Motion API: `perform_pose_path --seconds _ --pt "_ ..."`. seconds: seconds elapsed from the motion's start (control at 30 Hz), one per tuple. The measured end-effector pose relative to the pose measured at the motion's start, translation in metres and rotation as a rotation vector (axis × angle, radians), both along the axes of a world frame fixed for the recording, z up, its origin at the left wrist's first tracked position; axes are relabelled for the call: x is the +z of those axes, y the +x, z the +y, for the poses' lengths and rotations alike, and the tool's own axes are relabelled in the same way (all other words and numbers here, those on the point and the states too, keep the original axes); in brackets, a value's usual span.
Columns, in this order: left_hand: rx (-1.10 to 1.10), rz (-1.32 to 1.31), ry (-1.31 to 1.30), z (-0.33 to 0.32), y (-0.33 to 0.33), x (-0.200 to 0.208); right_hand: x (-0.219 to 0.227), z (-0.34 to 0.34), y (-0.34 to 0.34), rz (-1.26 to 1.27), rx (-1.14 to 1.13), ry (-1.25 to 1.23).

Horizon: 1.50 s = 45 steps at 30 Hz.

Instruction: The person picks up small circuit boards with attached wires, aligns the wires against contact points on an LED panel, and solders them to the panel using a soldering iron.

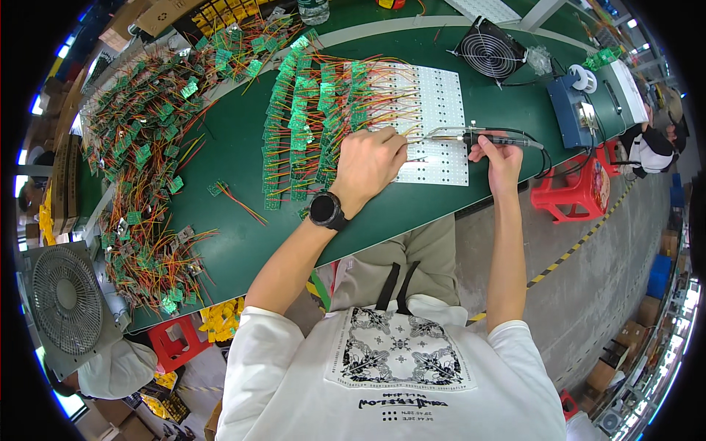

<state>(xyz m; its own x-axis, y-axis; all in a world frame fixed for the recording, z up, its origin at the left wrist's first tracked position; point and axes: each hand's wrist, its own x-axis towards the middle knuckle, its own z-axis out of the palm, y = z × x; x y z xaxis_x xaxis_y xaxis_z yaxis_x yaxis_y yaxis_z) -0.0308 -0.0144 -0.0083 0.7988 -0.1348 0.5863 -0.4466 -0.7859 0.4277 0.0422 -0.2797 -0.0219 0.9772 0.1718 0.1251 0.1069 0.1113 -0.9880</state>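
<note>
My right hand (500, 160) grips the black handle of a soldering iron (519, 141), its thin metal tip and guide tube pointing left over a white perforated panel (443, 95). My left hand (370, 163), a black watch on its wrist, rests at the panel's left side with fingers curled near the iron's tip. What those fingers pinch is hidden. Rows of small green circuit boards (298, 110) lie left of the panel. Their red, yellow and black wires (390, 88) stretch rightward onto it, and a line of wire ends lies across the panel's surface.
A big heap of wired circuit boards (143, 140) covers the green table's left side; one loose board (218, 189) lies nearer. A black fan (490, 51) and a blue soldering station (570, 110) stand at the right. Red stools (577, 191) and another person (651, 147) are beyond.
</note>
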Motion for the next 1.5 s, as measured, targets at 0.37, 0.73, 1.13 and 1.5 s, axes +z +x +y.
perform_pose_path --seconds 0.37,0.73,1.13,1.5 --pt "0.024 0.023 0.005 0.0 0.0 -0.002 0.001 0.0 -0.001 -0.002 0.007 -0.029" --pt "0.022 0.022 0.016 0.001 0.0 -0.003 -0.001 -0.001 -0.001 -0.02 0.014 -0.047" --pt "0.022 0.026 0.021 0.001 0.0 -0.004 -0.003 -0.002 0.001 -0.017 -0.027 0.029" --pt "-0.23 0.037 -0.145 0.01 0.002 0.012 -0.006 -0.004 0.001 0.024 -0.089 0.108"
